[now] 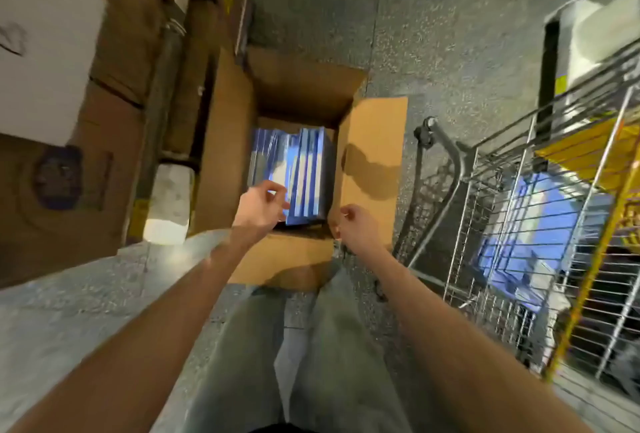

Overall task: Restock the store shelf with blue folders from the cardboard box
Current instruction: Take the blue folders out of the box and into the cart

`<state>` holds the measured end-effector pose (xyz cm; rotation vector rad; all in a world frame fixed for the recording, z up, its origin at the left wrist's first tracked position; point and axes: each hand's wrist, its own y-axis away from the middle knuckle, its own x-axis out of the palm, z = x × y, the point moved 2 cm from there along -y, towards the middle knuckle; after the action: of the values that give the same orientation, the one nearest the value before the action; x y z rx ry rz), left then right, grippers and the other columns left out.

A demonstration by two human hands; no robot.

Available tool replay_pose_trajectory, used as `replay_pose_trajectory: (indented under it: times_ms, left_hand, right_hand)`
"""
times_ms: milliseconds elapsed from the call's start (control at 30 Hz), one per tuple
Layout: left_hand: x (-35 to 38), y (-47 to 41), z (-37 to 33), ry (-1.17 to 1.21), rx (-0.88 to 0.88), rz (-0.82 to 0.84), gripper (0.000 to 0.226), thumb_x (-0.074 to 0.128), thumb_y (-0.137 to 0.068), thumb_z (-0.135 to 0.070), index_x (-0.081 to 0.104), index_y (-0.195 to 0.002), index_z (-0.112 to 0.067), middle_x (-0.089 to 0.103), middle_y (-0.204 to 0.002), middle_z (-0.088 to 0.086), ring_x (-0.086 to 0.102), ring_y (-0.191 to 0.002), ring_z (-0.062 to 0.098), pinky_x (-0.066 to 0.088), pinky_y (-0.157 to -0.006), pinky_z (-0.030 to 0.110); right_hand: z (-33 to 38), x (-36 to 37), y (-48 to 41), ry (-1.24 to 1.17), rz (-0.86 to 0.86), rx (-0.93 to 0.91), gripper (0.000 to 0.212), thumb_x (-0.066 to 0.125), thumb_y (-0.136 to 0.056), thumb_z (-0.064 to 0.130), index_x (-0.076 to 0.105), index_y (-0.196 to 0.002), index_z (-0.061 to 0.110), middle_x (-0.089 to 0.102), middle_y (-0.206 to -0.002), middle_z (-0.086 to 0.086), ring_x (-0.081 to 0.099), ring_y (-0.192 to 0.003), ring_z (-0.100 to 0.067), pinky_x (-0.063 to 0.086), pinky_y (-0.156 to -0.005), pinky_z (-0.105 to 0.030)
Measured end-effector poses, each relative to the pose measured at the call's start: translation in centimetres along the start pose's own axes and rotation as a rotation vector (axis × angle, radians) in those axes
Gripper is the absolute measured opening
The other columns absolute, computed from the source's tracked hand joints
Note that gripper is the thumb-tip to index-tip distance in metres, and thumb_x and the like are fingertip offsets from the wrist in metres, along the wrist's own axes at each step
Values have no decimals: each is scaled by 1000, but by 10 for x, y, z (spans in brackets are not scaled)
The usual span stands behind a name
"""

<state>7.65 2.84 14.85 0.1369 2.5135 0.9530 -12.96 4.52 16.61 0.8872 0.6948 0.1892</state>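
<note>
An open cardboard box (pixel 372 155) stands on the floor in front of my legs, its flaps spread outward. Several blue folders (pixel 304 173) stand on edge inside it, wrapped in shiny plastic. My left hand (pixel 259 205) hovers over the near left corner of the box with loosely curled fingers, right at the folders' near edge; I cannot see it gripping any. My right hand (pixel 356 226) hangs above the box's near right corner, fingers loosely curled and holding nothing.
A wire shopping cart (pixel 519 224) stands to the right, with blue folders (pixel 530 221) and yellow items inside. Brown cardboard cartons (pixel 114 69) are stacked on the left beside a white-labelled package (pixel 169 204). Speckled grey floor (pixel 450 51) stretches beyond the box.
</note>
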Motion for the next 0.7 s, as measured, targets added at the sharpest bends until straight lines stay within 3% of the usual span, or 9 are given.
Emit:
replay_pose_trajectory:
  times_ms: [67, 200, 367, 433, 533, 633, 700]
  left_hand:
    - [11, -20, 14, 28, -39, -16, 17, 53, -104, -24, 64, -111, -14, 75, -86, -1, 71, -65, 14, 49, -49, 16]
    - [38, -60, 49, 97, -121, -55, 16, 53, -104, -22, 65, -108, -14, 74, -81, -5, 70, -59, 9, 50, -50, 18]
    - [81, -116, 110, 128, -222, -82, 13, 53, -104, -22, 65, -107, -16, 74, -83, -2, 70, -57, 8, 52, -54, 18]
    - [96, -134, 128, 114, -243, -69, 14, 53, -104, -24, 65, -107, -18, 75, -87, 0, 72, -63, 13, 54, -59, 26]
    - [116, -154, 159, 66, -285, -34, 14, 53, -104, -28, 66, -105, -22, 75, -88, -4, 73, -63, 11, 55, -58, 27]
    - [129, -172, 187, 38, -301, -12, 15, 53, -104, -29, 66, -105, -24, 75, -86, -7, 72, -62, 7, 46, -44, 14]
    - [132, -183, 198, 39, -316, -15, 15, 53, -104, -28, 67, -106, -22, 75, -86, -6, 72, -62, 7, 44, -43, 13]
  right_hand:
    - [-10, 11, -32, 2, 27, 31, 19, 49, -102, 23, 63, -108, 13, 71, -99, -8, 64, -88, -25, 49, -74, -35]
    - [-29, 37, -102, 16, 34, 64, 25, 49, -101, 28, 64, -106, 10, 72, -105, -15, 66, -99, -33, 53, -86, -43]
    - [-66, 77, -203, 80, 73, 68, 25, 50, -100, 26, 62, -113, 8, 67, -113, -9, 62, -108, -28, 48, -93, -36]
    - [-80, 91, -233, 39, 56, 45, 27, 52, -101, 27, 57, -119, 8, 62, -111, -6, 58, -100, -22, 44, -87, -31]
    - [-99, 115, -269, -54, 8, 38, 37, 57, -100, 35, 49, -126, 9, 60, -117, -8, 53, -87, -15, 38, -75, -25]
    - [-114, 138, -304, -74, -25, 44, 64, 62, -95, 46, 40, -142, 8, 53, -121, -1, 53, -102, -16, 39, -81, -26]
    - [-121, 151, -324, -55, -46, 37, 70, 65, -92, 51, 39, -140, 7, 54, -124, -5, 55, -109, -22, 45, -87, -32]
